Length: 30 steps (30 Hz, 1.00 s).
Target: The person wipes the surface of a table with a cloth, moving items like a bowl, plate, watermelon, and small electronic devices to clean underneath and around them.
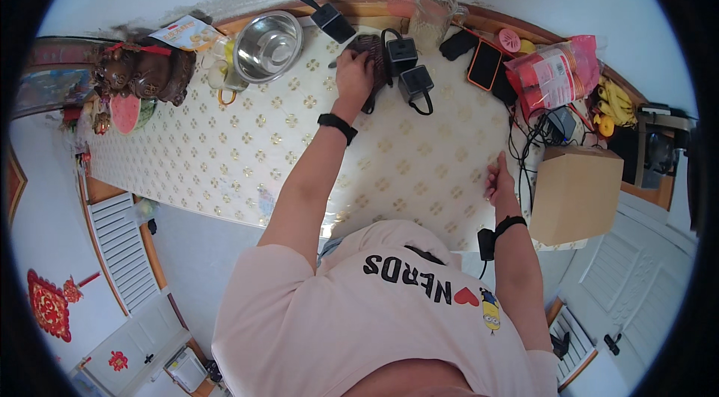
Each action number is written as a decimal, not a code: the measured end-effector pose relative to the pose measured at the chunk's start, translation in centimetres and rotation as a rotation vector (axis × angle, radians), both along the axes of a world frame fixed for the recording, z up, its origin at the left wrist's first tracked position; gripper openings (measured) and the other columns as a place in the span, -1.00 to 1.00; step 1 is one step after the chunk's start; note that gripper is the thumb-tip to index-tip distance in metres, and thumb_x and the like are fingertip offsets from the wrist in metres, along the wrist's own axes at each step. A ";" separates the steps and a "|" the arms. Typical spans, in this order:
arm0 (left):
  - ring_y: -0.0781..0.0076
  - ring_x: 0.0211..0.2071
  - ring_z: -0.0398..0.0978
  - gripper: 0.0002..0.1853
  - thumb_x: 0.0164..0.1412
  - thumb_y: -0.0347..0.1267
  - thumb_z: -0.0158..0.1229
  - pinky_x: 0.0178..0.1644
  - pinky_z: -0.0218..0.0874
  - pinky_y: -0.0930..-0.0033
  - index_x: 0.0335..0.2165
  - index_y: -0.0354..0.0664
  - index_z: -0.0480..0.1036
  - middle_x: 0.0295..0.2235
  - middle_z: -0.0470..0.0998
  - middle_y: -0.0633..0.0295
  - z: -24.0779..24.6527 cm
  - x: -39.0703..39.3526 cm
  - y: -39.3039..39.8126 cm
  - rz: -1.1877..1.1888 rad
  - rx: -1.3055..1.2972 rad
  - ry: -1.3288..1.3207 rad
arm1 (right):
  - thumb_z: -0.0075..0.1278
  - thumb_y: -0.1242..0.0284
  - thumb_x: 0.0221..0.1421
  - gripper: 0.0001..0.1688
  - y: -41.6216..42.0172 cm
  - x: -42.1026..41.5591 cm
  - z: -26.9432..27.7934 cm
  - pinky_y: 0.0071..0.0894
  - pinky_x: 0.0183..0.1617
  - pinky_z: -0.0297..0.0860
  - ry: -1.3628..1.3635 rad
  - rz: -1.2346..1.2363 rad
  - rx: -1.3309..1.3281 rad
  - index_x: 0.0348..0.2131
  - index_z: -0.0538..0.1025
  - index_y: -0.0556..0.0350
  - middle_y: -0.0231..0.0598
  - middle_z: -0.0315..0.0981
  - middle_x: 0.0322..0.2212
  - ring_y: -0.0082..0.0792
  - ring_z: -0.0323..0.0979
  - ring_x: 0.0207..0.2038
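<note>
My left hand [355, 75] reaches to the far side of the table, its bent fingers on a dark brown ribbed item [377, 50], perhaps fabric. A small grey tip pokes out left of the fingers; the rest of it is hidden. Just right of that hand are two black box-shaped devices with straps, one [401, 54] behind the other [416, 81]. A third strapped black device [333, 23] lies farther back on the left. Over the table's right part is my right hand [499, 180], fingers loosely curled, thumb apart, nothing visible in it.
A steel bowl [268, 47], glass mug [227, 78], dark figurine [147, 74] and cut watermelon [124, 114] occupy the left. Rightward are a glass pitcher [432, 15], orange-edged phone [484, 65], bagged red cups [553, 75], bananas [615, 102], tangled cables [531, 136] and a cardboard box [577, 195].
</note>
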<state>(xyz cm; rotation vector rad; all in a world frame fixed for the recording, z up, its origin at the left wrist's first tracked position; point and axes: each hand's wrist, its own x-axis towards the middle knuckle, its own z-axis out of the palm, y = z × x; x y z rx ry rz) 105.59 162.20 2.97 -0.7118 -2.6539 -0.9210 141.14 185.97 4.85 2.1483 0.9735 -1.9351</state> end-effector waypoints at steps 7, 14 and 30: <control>0.02 -0.20 0.39 -0.75 0.02 -0.42 0.22 -0.08 0.27 0.15 -0.25 -0.18 0.59 -0.26 0.43 0.03 -0.5 -4.0 3.7 -0.078 0.009 -0.008 | 0.07 -0.36 -0.17 -0.28 -0.1 0.2 -0.2 -0.63 -0.72 -0.11 0.002 0.000 -0.003 -0.56 0.45 -0.09 -0.60 0.15 -0.79 -0.60 0.14 -0.77; 0.21 -0.22 0.43 -0.81 0.14 -0.40 0.02 -0.22 0.26 0.26 -0.24 -0.16 0.40 -0.26 0.45 0.14 0.8 -1.4 3.5 -0.145 -0.528 0.174 | 0.06 -0.35 -0.14 -0.30 0.2 0.7 -0.5 -0.63 -0.73 -0.08 -0.019 -0.024 -0.014 -0.58 0.45 -0.13 -0.61 0.18 -0.79 -0.60 0.16 -0.78; 0.07 -0.14 0.49 -0.51 0.15 -0.15 0.10 -0.04 0.32 0.18 0.04 -0.02 0.36 -0.19 0.54 0.07 7.5 1.6 -11.6 0.028 -0.504 0.133 | 0.07 -0.36 -0.17 -0.32 -0.1 0.0 -0.3 -0.67 -0.73 -0.09 0.011 0.016 -0.011 -0.55 0.43 -0.18 -0.66 0.17 -0.78 -0.63 0.17 -0.76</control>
